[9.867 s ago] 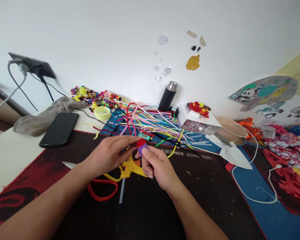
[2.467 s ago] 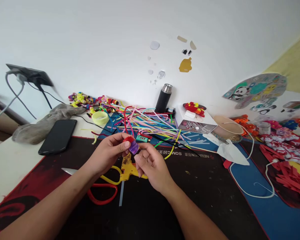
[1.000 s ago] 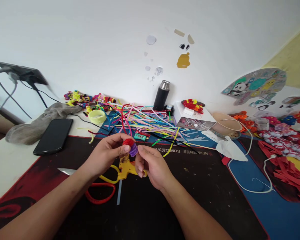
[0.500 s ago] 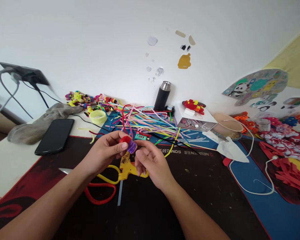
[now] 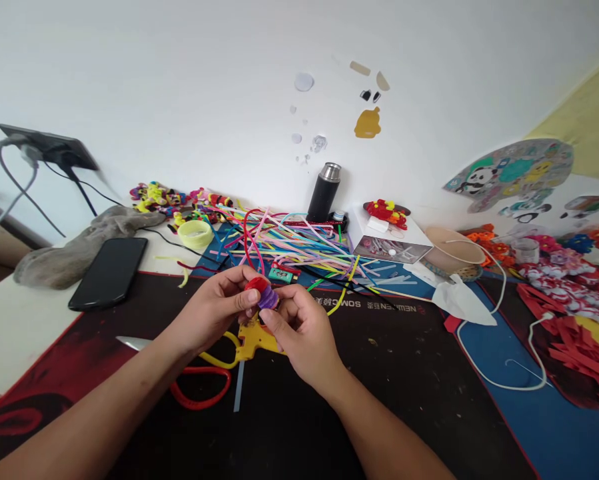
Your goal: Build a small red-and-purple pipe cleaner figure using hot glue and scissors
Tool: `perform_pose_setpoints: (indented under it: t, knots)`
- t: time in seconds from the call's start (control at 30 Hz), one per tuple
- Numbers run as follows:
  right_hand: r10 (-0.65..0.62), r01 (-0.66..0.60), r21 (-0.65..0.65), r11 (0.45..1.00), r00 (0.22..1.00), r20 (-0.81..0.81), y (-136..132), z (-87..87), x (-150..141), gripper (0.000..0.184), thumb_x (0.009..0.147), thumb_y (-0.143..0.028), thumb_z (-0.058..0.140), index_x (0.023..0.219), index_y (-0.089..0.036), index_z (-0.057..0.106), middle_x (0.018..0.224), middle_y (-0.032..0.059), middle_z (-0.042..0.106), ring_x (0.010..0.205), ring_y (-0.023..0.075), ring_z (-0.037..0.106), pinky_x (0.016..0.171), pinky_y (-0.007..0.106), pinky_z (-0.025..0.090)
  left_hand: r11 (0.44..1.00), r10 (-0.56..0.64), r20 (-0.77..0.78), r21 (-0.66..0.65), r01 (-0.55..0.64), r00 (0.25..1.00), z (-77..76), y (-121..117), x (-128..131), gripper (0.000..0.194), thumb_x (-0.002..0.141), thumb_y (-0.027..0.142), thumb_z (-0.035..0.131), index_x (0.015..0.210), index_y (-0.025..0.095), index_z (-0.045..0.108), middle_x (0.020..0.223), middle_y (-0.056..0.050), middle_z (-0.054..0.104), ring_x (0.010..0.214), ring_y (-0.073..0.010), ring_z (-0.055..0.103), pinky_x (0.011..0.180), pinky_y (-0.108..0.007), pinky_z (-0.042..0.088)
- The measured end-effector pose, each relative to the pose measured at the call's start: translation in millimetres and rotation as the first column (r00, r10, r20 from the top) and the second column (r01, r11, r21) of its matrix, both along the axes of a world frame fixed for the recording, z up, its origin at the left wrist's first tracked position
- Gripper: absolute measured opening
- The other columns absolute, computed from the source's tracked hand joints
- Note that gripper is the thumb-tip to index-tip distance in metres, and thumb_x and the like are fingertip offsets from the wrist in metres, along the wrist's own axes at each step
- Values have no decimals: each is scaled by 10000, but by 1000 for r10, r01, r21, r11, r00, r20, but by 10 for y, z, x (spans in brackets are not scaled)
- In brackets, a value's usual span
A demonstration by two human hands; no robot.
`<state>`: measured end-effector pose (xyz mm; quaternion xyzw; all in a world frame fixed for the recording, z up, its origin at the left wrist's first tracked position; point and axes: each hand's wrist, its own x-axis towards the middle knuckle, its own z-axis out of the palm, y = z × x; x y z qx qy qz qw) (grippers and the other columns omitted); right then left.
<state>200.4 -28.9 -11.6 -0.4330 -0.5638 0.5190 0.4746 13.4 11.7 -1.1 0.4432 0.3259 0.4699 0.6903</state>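
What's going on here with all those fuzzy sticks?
Somebody's left hand is pinching the red part of a small red-and-purple fuzzy piece, and the right hand touches its purple part. They hold it up over a dark mat, where a yellow tool and partly hidden red-handled scissors lie. Farther back is a messy pile of colourful fuzzy sticks.

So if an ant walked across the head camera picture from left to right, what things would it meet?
Black phone → pale yellow ring → fuzzy red-and-purple piece → black bottle → white box → crumpled white sheet → red strips.
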Motion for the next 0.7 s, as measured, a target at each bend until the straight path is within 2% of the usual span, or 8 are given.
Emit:
perform_pose_setpoints:
  t: [0.07,0.17,0.3,0.4,0.57,0.63,0.7]
  knots:
    - [18,-18,-18,1000,1000,-6,3,-13,0,328,970,-492,787,1083,-224,636,662,-82,563,505,107,514,496,245,385,1000,1,-3,5,-1,1000,-1,4,-2,459,726,486,1034,866,156,749,687,21,659,534,-79,530,511,-181,431]
    - [122,-131,-94,987,988,-95,20,-8,8,434,970,-594,775,1129,-229,602,674,-88,571,485,107,523,486,243,403,999,12,-43,48,-10,999,-12,14,-26,397,751,462,1024,908,166,812,753,4,704,590,-88,552,551,-185,453]
    - [226,-264,-152,953,947,-229,44,22,34,545,978,-723,712,1148,-219,593,664,-81,604,464,106,553,469,232,392,994,19,-120,109,-6,993,-24,15,-64,354,759,452,1020,969,204,880,884,-30,791,758,-145,659,703,-223,537]
    - [231,-271,-152,951,944,-235,50,25,44,529,1014,-739,647,1019,-212,608,621,-69,605,449,104,563,460,225,371,993,21,-180,122,1,983,-22,4,-72,390,741,468,1023,1017,218,903,975,-55,829,862,-195,712,795,-269,574]
    - [219,-255,-165,953,954,-205,48,24,33,526,1022,-733,635,927,-216,623,539,-86,551,421,104,512,477,237,395,990,-30,-260,123,64,965,22,-27,-69,442,812,534,957,1108,213,892,922,-62,829,794,-197,715,758,-291,598]
    - [195,-227,-158,961,961,-197,48,25,34,523,1015,-730,651,908,-218,626,520,-98,514,417,102,483,484,240,397,981,-16,-300,179,73,954,56,-39,-75,448,878,524,903,1215,231,864,1004,-72,843,846,-213,743,772,-295,605]
    - [168,-192,-145,971,972,-164,47,18,40,518,1015,-723,659,891,-221,625,514,-102,485,422,104,463,487,245,400,951,46,-381,299,76,923,90,-46,-91,401,947,497,834,1256,242,847,1080,-80,846,918,-229,763,811,-300,610]
